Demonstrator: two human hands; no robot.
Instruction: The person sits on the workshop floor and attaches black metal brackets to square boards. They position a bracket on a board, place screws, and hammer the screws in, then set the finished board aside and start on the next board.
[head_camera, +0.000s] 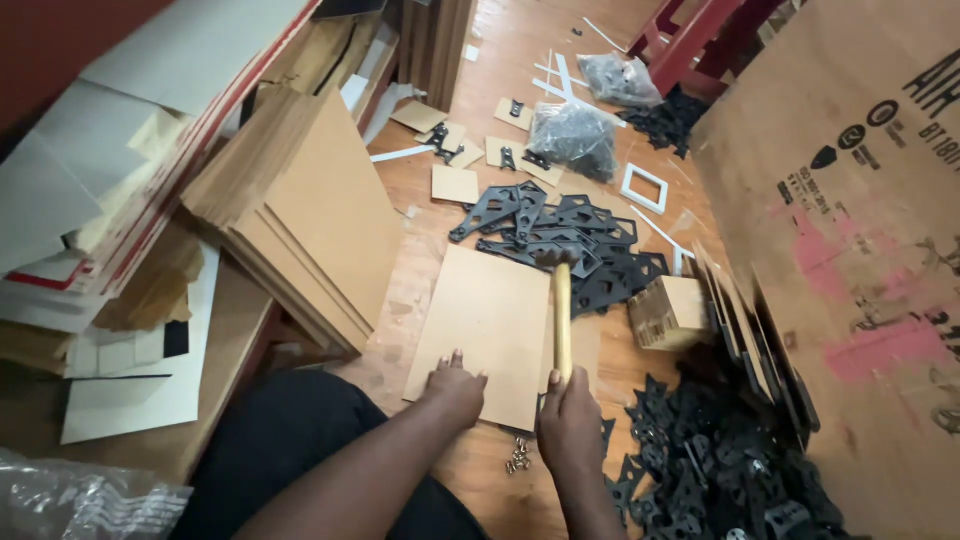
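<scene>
My left hand (456, 385) rests flat on the near edge of a brown rectangular board (485, 315) lying on the wooden floor. My right hand (570, 420) grips the wooden handle of a hammer (562, 310), which points away from me along the board's right edge; its head sits near the far right corner. Flat black bracket-shaped pieces (560, 240) lie spread just beyond the board.
A leaning stack of brown boards (310, 210) stands to the left. A small cardboard box (668, 312) and a large cardboard carton (850, 230) are on the right, with a heap of black brackets (720, 470) below. Small metal screws (518, 458) lie near my hands. Plastic bags (575, 135) sit farther back.
</scene>
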